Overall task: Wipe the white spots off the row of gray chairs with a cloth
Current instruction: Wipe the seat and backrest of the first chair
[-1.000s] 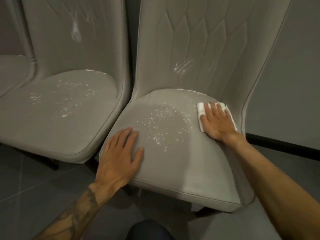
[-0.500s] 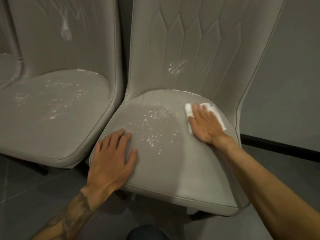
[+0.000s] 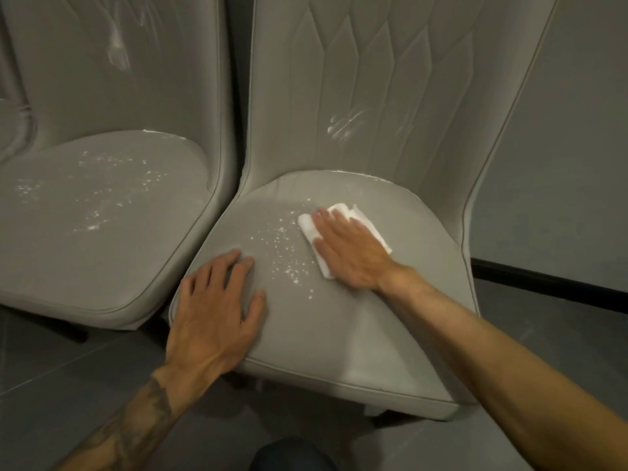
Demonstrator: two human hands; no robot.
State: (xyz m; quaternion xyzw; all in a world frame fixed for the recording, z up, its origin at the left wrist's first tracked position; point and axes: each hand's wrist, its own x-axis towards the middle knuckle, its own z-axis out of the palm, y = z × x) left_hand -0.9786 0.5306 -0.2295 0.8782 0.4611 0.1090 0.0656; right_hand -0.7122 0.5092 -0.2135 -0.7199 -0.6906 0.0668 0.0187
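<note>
No text, label or number was legible around the left hand (image 3: 212, 311) or right hand (image 3: 350, 253). The forearm tattoo (image 3: 136, 419) was unreadable.

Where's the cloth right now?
Head view: the cloth lies on the right chair's seat, flat under the right hand, just right of the white spots.

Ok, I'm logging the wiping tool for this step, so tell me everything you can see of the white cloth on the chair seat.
The white cloth is a small folded pad of soft, thin material, fabric or paper, I cannot tell which. It lies flat on the gray chair seat, toward the backrest. The right hand presses on it with straight fingers and covers its middle, so only its edges and far corner show. White specks lie on the seat just beside it.
</note>
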